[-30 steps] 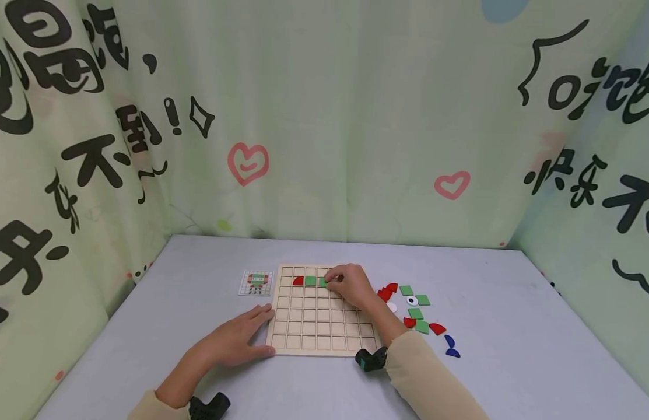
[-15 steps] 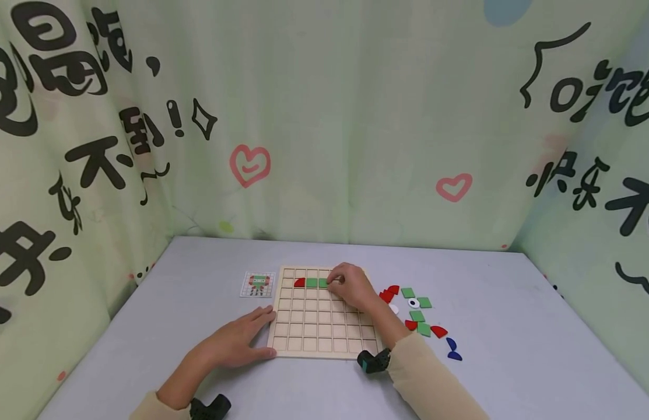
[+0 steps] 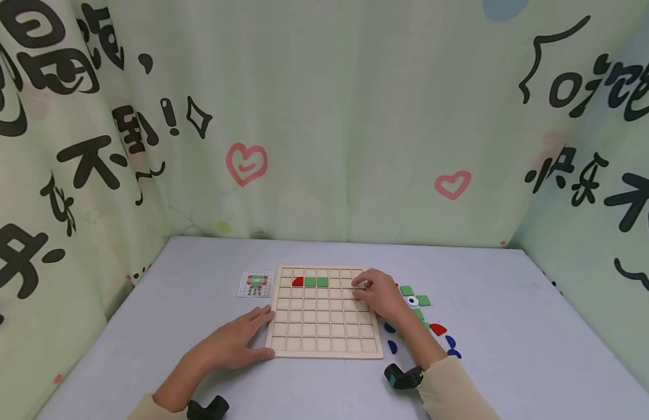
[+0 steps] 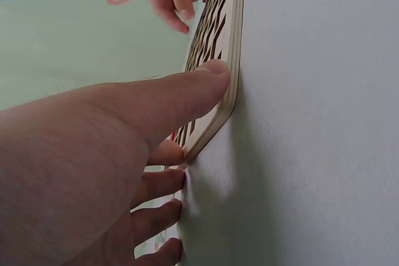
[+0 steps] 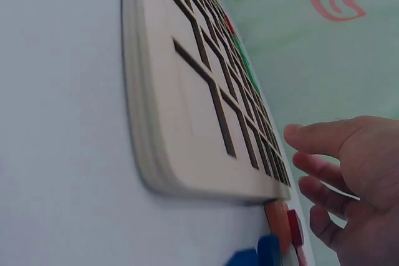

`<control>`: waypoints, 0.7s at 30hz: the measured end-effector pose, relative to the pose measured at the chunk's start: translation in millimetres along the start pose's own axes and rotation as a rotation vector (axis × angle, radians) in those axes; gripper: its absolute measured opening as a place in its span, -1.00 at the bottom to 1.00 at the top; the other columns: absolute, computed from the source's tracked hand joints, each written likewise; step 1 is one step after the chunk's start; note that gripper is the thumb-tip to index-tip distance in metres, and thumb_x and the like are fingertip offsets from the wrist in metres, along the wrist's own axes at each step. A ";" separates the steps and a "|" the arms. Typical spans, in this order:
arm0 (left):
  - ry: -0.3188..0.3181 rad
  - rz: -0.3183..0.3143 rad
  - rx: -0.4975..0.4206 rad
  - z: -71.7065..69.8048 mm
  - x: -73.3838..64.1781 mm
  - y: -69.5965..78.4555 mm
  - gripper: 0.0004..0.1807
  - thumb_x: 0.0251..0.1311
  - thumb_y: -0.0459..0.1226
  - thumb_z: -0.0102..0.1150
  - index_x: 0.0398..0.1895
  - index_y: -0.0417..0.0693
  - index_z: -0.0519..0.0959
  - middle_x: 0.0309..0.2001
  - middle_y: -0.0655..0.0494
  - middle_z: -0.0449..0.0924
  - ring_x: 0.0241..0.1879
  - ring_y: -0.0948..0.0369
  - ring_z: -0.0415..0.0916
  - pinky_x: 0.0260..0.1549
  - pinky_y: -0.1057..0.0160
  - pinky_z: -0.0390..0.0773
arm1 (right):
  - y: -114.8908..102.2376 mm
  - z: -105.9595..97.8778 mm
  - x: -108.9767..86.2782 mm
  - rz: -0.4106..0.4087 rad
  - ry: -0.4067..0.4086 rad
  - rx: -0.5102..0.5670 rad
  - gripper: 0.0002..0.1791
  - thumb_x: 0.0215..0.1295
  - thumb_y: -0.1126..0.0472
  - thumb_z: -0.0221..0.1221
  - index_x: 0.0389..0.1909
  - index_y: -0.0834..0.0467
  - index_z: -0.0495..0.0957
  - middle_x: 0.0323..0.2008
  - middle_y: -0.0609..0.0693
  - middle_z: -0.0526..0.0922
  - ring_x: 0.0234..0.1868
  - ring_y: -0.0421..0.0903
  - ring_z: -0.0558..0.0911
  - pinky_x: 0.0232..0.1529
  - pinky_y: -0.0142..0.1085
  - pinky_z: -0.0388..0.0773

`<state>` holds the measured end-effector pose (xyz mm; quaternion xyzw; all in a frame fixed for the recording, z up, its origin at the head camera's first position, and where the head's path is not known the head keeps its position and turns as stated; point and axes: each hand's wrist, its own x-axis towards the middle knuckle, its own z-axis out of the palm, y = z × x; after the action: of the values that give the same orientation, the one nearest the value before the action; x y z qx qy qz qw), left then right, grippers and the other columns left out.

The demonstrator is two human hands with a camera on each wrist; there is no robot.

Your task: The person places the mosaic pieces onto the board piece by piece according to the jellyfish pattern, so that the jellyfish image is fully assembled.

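Note:
A wooden grid board [image 3: 324, 328] lies on the table. In its second row from the far edge sit a red quarter-round piece [image 3: 298, 282] and two green squares, a left one [image 3: 310, 282] and a right one [image 3: 322, 282], side by side. My left hand [image 3: 235, 338] rests at the board's left edge; in the left wrist view its thumb [image 4: 187, 95] lies on the rim, with the other fingers along the side. Over the board's right edge is my right hand [image 3: 382, 296], fingers loosely bent and nothing between them. It partly covers the loose pieces beyond.
A small picture card [image 3: 256, 284] of a red and green figure lies left of the board. Right of it are scattered green squares [image 3: 423, 300], a red piece [image 3: 438, 329], an eye disc [image 3: 412, 301] and several blue half-rounds [image 3: 450, 341]. Curtains stand behind the table.
My right hand has let go of the right green square, which stays beside the other, and has moved right toward the loose pieces. The left hand stays at the board's edge.

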<state>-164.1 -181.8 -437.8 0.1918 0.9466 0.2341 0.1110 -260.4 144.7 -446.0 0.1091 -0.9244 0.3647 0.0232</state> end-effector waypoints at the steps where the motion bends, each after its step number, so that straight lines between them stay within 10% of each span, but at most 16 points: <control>1: 0.002 -0.003 0.000 0.2 -0.4 -0.1 -0.14 0.12 0.11 0.28 0.43 -0.06 0.25 0.49 -0.02 0.13 0.47 -0.07 0.10 0.35 -0.16 0.25 | 1.8 -3.8 -2.8 0.002 0.003 -0.003 -0.84 0.19 0.22 0.31 -0.20 0.08 0.68 -0.13 0.01 0.63 -0.21 -0.08 0.49 -0.38 -0.35 0.43; 21: -0.014 -0.028 0.011 -0.4 0.3 -0.1 -0.13 0.12 0.15 0.26 0.44 -0.02 0.25 0.50 0.01 0.13 0.48 -0.04 0.09 0.36 -0.15 0.25 | 43.3 -59.0 -23.7 0.131 0.034 -0.116 -0.73 0.21 0.18 0.31 -0.05 0.07 0.63 0.07 0.16 0.58 0.00 0.08 0.51 -0.15 -0.20 0.66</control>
<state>-164.6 -182.0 -437.6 0.1806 0.9497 0.2262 0.1198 -248.9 219.9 -434.7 0.0406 -0.9486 0.3130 0.0213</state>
